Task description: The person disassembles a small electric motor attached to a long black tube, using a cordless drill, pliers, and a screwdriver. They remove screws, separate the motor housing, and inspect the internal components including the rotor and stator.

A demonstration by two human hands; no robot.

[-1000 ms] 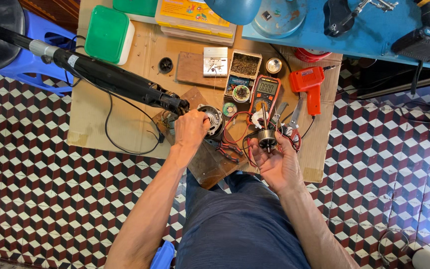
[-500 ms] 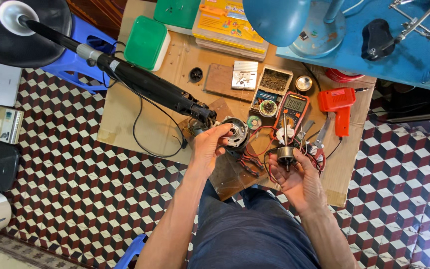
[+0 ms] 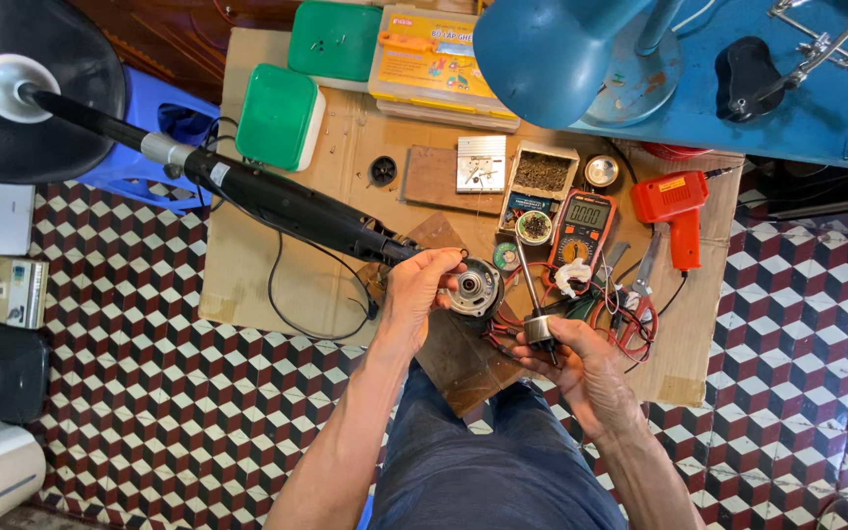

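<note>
Motor housing (image 3: 474,288), round and silver, sits on the wooden board (image 3: 453,363) at the end of the black fan pole (image 3: 287,208), the left hand (image 3: 416,291) closed around its rim. Right hand (image 3: 581,365) grips the rotor with its shaft (image 3: 536,319) upright, just beside the red multimeter (image 3: 583,228).

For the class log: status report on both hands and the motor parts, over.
Left hand grips round motor housing. Right hand holds rotor with shaft, apart from housing. Red wires tangled between them.
</note>
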